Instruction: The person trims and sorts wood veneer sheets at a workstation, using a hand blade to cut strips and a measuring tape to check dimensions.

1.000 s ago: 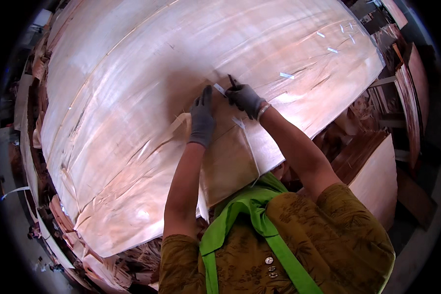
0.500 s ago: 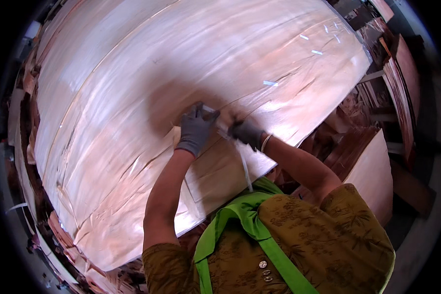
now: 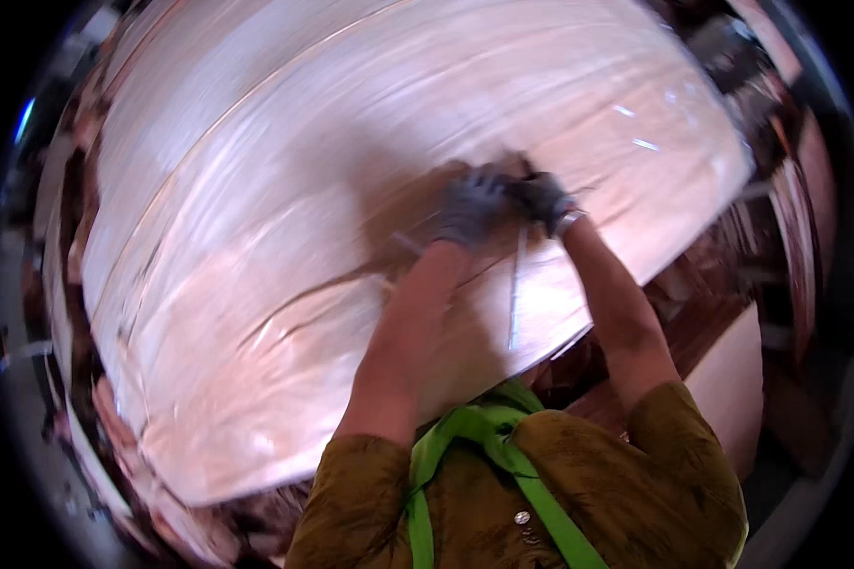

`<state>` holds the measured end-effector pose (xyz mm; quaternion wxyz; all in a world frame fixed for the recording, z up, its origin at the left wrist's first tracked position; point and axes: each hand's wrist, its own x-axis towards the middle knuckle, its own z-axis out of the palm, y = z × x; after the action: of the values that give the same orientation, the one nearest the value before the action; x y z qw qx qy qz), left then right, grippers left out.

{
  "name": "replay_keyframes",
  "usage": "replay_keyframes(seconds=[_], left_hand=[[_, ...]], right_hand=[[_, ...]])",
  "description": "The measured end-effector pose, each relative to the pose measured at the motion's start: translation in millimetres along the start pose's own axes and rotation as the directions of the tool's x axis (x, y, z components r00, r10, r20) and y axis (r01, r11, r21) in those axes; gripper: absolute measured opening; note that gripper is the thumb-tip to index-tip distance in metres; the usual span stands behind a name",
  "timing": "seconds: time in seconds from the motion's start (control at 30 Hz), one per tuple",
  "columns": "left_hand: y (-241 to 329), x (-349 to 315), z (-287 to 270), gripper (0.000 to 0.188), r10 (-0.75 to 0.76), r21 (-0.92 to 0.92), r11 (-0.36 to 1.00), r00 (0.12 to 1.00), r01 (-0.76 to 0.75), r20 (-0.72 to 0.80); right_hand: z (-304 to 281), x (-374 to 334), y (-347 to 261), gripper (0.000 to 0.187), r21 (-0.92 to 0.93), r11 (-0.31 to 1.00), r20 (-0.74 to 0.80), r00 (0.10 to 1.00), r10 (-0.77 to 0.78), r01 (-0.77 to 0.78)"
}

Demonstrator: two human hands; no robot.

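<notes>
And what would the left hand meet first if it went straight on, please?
Nothing distinct: beyond the left hand, the way over the wood sheet looks free, though blur leaves depth unclear.

left hand [image 3: 472, 201], right hand [image 3: 540, 197] in grey gloves [image 3: 467, 216]; pale right wristband [image 3: 570, 220]; olive-brown short-sleeved shirt [image 3: 626, 484], faint darker pattern; small round shiny button [image 3: 522, 518]; bright green straps [image 3: 557, 517].

The gloves [image 3: 469, 207] are grey, apron straps [image 3: 551, 517] bright green, shirt [image 3: 626, 465] brown, wood sheet [image 3: 247, 199] streaked pinkish-tan.
</notes>
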<state>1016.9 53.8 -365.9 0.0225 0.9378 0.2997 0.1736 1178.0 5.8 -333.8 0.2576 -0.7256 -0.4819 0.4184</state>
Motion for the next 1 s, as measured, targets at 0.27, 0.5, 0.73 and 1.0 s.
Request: replay_keyframes(seconds=[0.27, 0.5, 0.73, 1.0], left_hand=[[10.0, 3.7, -38.2, 0.046, -0.156, -0.073, 0.982, 0.965, 0.174, 0.211], [-95.1, -150.4, -166.0, 0.041, -0.548, -0.09, 0.828, 0.833, 0.553, 0.078], [-127.5, -314.1, -174.7, 0.027, -0.721, 0.357, 0.655, 0.693, 0.666, 0.03], [-77.0, -499.4, -318.9, 0.029, -0.724, 0.306, 0.357, 0.468, 0.883, -0.506]], right_hand=[[31.5, -71.2, -11.0, 0.017, 0.276, 0.953, 0.035, 0.992, 0.118, -0.123], [-42.2, -141.8, -69.3, 0.003, 0.442, 0.897, 0.246, 0.965, -0.09, -0.029], [-17.0, -163.9, -122.9, 0.014, 0.678, 0.733, 0.419, 0.847, -0.326, -0.053], [68.4, -202.6, -157.8, 0.017, 0.429, 0.9, 0.675, 0.689, -0.264, -0.076]])
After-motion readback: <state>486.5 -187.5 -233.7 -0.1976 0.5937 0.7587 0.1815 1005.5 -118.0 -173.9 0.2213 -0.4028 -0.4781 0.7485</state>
